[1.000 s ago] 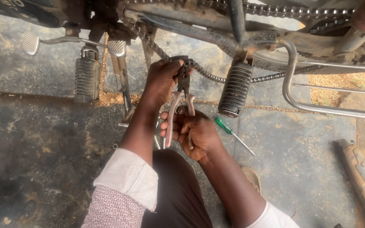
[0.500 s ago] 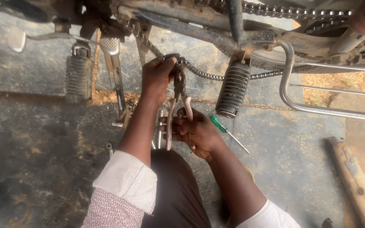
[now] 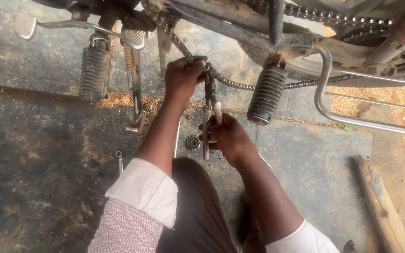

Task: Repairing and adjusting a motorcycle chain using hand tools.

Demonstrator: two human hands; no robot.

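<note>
Fingers [image 3: 191, 70] of our left hand [image 3: 181, 79] curl tight round the chain [image 3: 226, 82] under the motorbike, while our right hand [image 3: 228, 136] squeezes the pliers [image 3: 208, 117] by the handles, nose up at the chain beside the footpeg [image 3: 266, 96].

Even daylight, soft shadows under motorcycle frame [image 3: 240, 23] — focus sharp, slight wide-angle bend at edges.

A dark, oil-stained concrete floor [image 3: 38, 154] is being observed; a small wrench [image 3: 119, 161] and sprocket [image 3: 193, 142] are lying left of the gripped pliers.
</note>
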